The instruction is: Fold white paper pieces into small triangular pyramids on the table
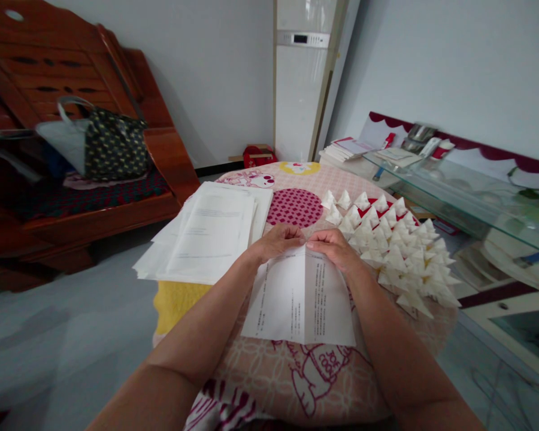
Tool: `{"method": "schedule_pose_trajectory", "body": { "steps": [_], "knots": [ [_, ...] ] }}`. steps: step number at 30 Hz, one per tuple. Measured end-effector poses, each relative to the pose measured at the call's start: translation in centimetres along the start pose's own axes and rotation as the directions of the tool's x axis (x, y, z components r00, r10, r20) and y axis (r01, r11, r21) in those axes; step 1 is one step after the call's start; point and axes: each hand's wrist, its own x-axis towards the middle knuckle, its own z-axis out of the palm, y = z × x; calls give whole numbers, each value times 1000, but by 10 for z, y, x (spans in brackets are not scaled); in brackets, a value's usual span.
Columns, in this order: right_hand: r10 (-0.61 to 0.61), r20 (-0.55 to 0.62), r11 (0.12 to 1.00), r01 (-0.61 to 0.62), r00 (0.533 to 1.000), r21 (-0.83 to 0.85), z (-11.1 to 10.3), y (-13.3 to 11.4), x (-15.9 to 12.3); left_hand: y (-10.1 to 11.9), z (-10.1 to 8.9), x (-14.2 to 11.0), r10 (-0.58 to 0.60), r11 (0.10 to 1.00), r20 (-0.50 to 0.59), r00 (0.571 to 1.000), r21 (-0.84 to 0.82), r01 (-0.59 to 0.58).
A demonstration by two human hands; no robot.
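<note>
A printed sheet of paper (278, 305) with a lengthwise crease down its middle lies in front of me over the patterned tablecloth. At its far edge, my left hand (282, 240) pinches the paper just left of the crease. My right hand (335, 246) pinches the same edge just right of it, and the fingertips of both hands nearly meet. Left of my hands is a loose stack of printed sheets (213, 230). To the right stand many folded white paper pieces (388, 239) with pointed tips, set close together in rows, some over a red patch.
The round table wears a pink tablecloth (260, 371) with a yellow part at left. A glass-topped stand (467, 197) with papers and metal containers runs along the right. A wooden bench (170, 155) with bags is at left; a tall white air conditioner (299, 90) stands behind.
</note>
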Motion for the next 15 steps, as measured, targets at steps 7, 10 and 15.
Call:
{"method": "schedule_pose_trajectory", "body": {
  "steps": [7, 10, 15],
  "knots": [
    [-8, -10, 1000, 8, 1000, -18, -2, -3, 0, 1, -16, -3, -25, 995, 124, 992, 100, 13],
    [42, -10, 999, -42, 999, -29, -11, -5, -3, 1, -26, -6, -12, 987, 90, 996, 158, -2],
    [112, -131, 994, -112, 985, 7, -30, -8, -8, 1, -44, -10, -42, 972, -15, 999, 232, 45]
  ]
}}
